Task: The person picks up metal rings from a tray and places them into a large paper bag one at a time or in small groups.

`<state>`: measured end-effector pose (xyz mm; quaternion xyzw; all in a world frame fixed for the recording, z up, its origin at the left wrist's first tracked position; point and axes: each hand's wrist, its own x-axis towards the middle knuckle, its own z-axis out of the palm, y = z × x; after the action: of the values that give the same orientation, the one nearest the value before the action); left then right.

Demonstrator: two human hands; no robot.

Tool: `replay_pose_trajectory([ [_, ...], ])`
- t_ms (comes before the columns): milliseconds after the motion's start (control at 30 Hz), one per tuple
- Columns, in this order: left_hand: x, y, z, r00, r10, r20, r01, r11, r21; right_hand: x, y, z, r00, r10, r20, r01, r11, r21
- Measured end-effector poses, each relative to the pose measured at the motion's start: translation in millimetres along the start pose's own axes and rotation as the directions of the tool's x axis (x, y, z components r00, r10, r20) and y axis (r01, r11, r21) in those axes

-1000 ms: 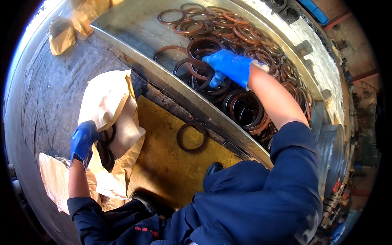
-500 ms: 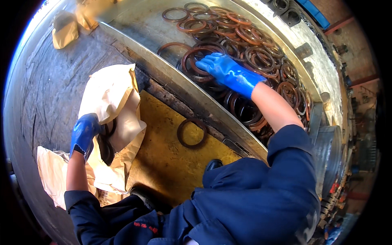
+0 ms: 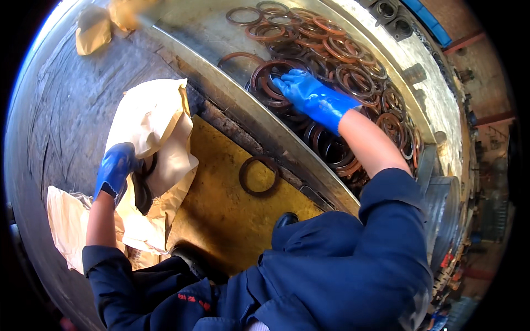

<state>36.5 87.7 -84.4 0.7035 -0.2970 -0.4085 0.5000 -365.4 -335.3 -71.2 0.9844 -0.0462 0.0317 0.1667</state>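
Observation:
In a blue glove, my left hand [image 3: 117, 170] grips the edge of a crumpled brown paper sack [image 3: 144, 118]. Inside its torn mouth lie several dark rings [image 3: 143, 193]. My right hand [image 3: 301, 91], gloved too, reaches over a metal-walled bin. Its fingers are closed at the inner edge of a large reddish-brown ring [image 3: 258, 77], which looks like an oil seal and lies on the heap; the fingertips are partly hidden. Many similar dark and brown rings [image 3: 353, 80] are piled around this hand. One loose ring [image 3: 259, 175] lies flat on the yellow floor between my arms.
A metal wall [image 3: 248, 113] separates the bin from the floor. Brown paper pieces [image 3: 69, 226] lie by my left forearm, and a smaller paper bag [image 3: 93, 34] stands at the far left. Cylindrical metal parts [image 3: 444, 215] sit on the right.
My right hand has shifted slightly, and the ring at its fingers now sits a little differently on the heap. The left hand keeps its hold on the sack.

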Motion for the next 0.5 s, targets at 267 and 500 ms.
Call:
replay_pose_trajectory([
  [267, -7.8, -0.5, -8.2, 0.994, 0.097, -0.046, -0.078, 0.947, 0.311, 34.2, -27.5, -31.7, 0.607, 0.347, 0.715, -0.676, 0.698, 0.235],
  [500, -20.9, 20.2, -4.7, 0.980, 0.196, 0.030, -0.192, 0.901, 0.389, 25.6, -36.2, -35.0, 0.731, 0.156, 0.664, -0.210, 0.978, 0.002],
])
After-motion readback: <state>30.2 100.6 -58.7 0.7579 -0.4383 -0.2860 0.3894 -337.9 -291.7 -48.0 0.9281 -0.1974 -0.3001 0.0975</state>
